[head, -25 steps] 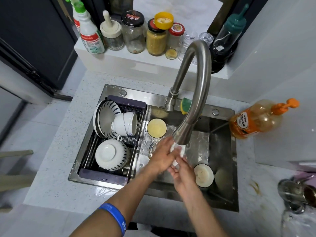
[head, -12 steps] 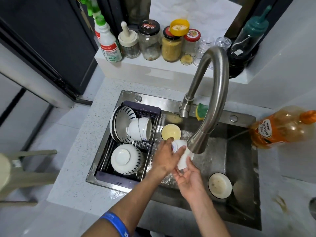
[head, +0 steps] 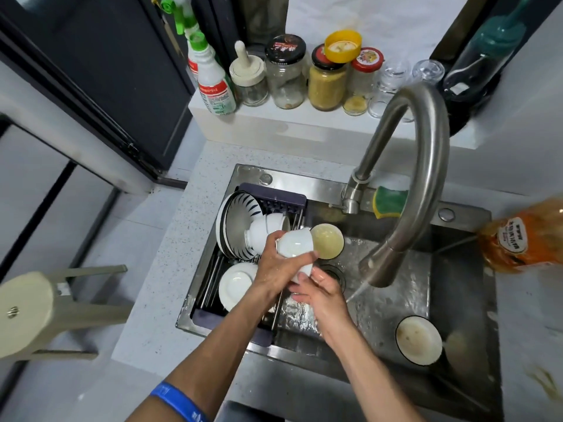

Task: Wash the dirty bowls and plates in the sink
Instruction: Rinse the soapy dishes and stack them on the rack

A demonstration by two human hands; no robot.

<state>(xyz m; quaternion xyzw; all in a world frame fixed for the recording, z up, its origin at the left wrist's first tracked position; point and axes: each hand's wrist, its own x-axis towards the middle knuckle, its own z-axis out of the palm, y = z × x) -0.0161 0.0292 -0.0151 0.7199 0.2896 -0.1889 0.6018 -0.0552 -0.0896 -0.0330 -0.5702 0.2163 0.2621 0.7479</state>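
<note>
My left hand [head: 275, 263] grips a small white bowl [head: 295, 245] from its outside, with the fingers curled around its wall, and holds it tilted above the sink [head: 323, 184], at the edge of the dish rack [head: 274, 198]. My right hand [head: 320, 292] is just under it; its fingers touch the lower part of the bowl, but I cannot tell if they really hold it. Water runs from the faucet [head: 426, 166], which is to the right of my hands and apart from them. Just behind the held bowl stands a dirty bowl [head: 327, 241] with yellowish inside. Another dirty bowl [head: 419, 341] lies near the front right corner of the sink. In the rack there are a big striped bowl [head: 236, 222] on its side, small white bowls [head: 262, 231] inside it, and an upturned bowl [head: 236, 284] near the front. A green sponge [head: 391, 202] lies on the back rim, beside the faucet base.
</note>
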